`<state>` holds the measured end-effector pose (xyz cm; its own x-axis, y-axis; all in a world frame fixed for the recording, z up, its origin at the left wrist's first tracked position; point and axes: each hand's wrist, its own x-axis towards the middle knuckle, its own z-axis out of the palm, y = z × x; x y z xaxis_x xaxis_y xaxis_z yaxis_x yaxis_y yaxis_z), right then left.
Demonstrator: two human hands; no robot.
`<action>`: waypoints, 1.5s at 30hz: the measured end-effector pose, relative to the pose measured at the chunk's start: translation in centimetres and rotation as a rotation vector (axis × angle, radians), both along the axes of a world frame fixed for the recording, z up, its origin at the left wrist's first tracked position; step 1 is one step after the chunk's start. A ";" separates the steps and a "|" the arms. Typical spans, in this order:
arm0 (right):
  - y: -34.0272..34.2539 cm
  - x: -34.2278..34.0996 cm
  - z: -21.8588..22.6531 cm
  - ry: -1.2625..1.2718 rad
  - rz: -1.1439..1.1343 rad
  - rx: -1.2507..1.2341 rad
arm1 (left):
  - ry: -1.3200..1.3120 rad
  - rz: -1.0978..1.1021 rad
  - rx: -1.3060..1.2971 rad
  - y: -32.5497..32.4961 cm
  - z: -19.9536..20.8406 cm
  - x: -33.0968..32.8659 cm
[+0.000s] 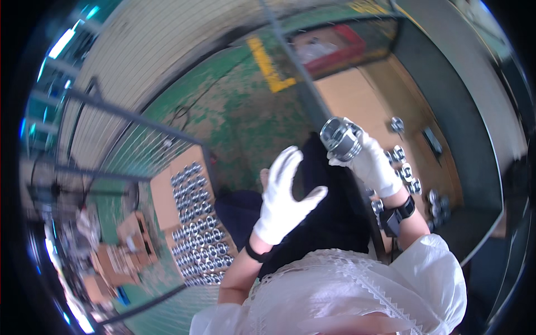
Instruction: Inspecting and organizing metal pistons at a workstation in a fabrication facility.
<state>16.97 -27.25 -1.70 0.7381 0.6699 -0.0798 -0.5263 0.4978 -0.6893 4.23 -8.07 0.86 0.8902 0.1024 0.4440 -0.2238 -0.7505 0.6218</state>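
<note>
A shiny metal piston (341,138) with grooves round its side is held up in my right hand (371,164). The white-gloved fingers wrap it from its right side, over the near edge of the cardboard-lined bench. My left hand (283,204), also in a white glove, is raised in front of my body with nothing in it. Its fingers are stretched out and the thumb stands apart. Beyond my right wrist, several more pistons (406,172) stand on the bench. One single piston (397,124) sits farther back.
On my left, a wire-sided rack holds a cardboard sheet (163,202) with rows of pistons (202,245). A red crate (352,39) is at the bench's far end. A dark flat object (432,140) lies by the bench's wall (474,111). Cardboard boxes (114,265) lie at far left.
</note>
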 end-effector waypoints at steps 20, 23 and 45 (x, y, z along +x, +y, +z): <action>17.5 -10.1 -1.9 -0.233 0.171 -0.401 | -0.088 0.254 -1.717 12.5 -4.5 -7.9; 17.3 -9.6 -1.7 -0.199 0.196 -0.385 | -0.059 0.236 -1.693 12.3 -4.3 -7.3; 17.2 -8.8 -1.6 -0.099 0.072 -0.300 | 0.069 0.352 -1.253 10.3 -2.7 -5.3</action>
